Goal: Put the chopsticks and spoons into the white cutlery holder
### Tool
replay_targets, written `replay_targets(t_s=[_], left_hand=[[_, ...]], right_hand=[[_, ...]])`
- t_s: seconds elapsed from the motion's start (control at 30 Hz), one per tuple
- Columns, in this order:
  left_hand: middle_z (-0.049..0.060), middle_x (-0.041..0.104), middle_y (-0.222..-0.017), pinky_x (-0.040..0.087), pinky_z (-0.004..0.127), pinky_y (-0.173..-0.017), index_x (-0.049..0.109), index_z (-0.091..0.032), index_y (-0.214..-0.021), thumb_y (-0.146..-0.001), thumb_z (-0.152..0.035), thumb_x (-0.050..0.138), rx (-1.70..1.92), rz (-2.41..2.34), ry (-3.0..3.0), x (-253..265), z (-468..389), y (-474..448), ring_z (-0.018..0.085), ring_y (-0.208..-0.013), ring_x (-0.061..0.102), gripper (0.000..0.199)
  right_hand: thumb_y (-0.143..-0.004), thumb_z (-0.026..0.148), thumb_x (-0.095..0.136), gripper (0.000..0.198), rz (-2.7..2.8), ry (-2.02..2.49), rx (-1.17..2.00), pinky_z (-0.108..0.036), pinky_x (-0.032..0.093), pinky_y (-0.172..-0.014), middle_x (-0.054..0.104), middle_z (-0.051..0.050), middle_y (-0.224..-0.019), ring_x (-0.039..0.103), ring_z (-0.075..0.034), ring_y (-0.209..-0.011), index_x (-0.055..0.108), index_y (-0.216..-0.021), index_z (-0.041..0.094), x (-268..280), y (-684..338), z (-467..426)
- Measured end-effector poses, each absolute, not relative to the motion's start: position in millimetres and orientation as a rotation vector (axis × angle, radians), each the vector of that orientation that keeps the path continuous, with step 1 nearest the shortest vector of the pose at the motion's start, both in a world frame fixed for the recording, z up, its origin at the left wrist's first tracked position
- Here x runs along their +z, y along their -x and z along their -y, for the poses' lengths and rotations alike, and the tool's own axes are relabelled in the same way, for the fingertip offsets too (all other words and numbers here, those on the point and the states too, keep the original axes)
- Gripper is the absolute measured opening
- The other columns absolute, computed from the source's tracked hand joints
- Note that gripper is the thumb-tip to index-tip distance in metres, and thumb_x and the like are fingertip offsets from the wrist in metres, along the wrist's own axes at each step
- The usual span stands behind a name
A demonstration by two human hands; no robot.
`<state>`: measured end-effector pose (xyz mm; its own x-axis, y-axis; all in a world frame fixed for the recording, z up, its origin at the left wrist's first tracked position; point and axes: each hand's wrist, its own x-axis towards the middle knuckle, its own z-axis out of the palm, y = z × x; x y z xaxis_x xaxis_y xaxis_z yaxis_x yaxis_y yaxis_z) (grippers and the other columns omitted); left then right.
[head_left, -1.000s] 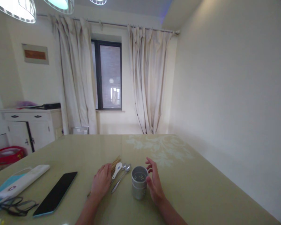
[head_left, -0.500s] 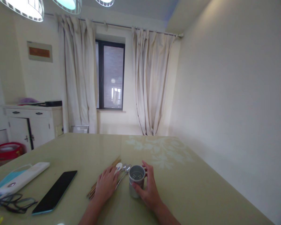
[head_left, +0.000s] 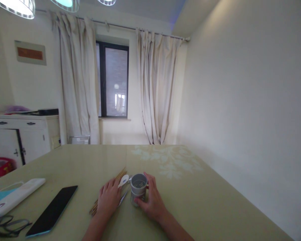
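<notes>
**Grey cup [head_left: 137, 191] clasped and shifted toward utensils**

The right hand [head_left: 153, 202], open beside the cup one second ago, now clasps its right side. The cup stands upright, closer to the white spoon [head_left: 123, 180] and chopsticks [head_left: 93, 208] on its left. The left hand [head_left: 107, 197] lies palm-down over these, fingers slightly spread; its grip cannot be determined. Result: cup and utensils are side by side.

No readable text or numbers; view perhaps too blurred

On the surface [head_left: 215, 207] we list, left to right: glasses [head_left: 8, 226], phone [head_left: 53, 211], chopsticks [head_left: 120, 174], spoons [head_left: 123, 180], cup [head_left: 138, 191]. Behind the surface we record the window [head_left: 116, 83].
</notes>
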<state>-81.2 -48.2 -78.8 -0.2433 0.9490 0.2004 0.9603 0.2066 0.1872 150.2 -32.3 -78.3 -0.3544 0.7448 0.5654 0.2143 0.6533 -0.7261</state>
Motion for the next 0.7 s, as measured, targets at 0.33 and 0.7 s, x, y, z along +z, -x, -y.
replay_targets(t_s=[0.33, 0.7], left_hand=[[0.013, 0.057, -0.159, 0.043, 0.038, -0.116, 0.057, -0.019, -0.15, -0.107, -0.023, 0.028, -0.433, 2.387, 2.075, -81, 44, 77, 0.025, -0.142, 0.058, 0.051], [0.011, 0.071, -0.132, 0.047, 0.031, -0.101, 0.067, -0.021, -0.119, -0.106, -0.029, 0.037, -0.596, 2.401, 2.155, -75, 47, 67, 0.021, -0.12, 0.068, 0.033]], right_hand=[[-0.073, 0.022, 0.089, 0.123, 1.883, 0.785, 0.759, -0.05, 0.05, -0.113, 0.038, -0.018, -0.161, 0.056, -0.035, -0.138, 0.014, -0.17, 0.029, -86, -147, 25], [-0.076, 0.042, 0.091, 0.12, 1.837, 0.718, 0.835, -0.052, 0.05, -0.111, 0.037, -0.018, -0.162, 0.055, -0.036, -0.138, 0.015, -0.169, 0.03, -95, -148, 21]])
